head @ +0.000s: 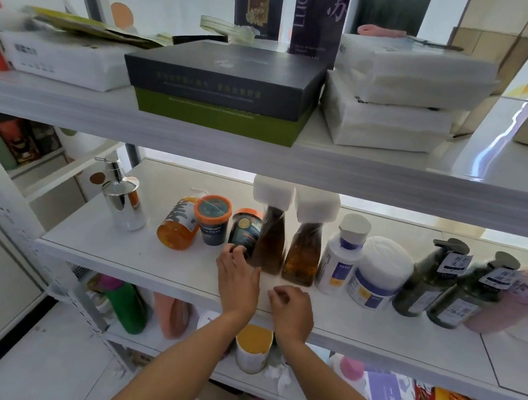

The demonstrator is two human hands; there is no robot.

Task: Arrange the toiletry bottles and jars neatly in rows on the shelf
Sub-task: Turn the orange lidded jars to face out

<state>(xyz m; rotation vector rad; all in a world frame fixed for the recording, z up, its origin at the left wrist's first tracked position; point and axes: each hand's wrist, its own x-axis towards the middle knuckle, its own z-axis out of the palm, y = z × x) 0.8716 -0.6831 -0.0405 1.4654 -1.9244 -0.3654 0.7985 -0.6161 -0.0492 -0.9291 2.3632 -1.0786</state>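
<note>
Head view shows me the dark jar [245, 230] standing upright on the shelf [148, 262], orange lid up, long axis vertical. My left hand [238, 283] curls its fingertips round the jar's base, the jar just beyond the knuckles. My right hand [292, 309] rests beside it, loosely curled, holding nothing.

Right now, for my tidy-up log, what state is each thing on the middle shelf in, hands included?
left hand: grips the dark jar at its base
right hand: loosely curled, holds nothing
dark jar: upright, lid on
orange-lidded jar: upright, lid on
brown bottles: upright, white caps on
green pump bottles: upright, side by side
silver dispenser: upright, apart at left
</note>
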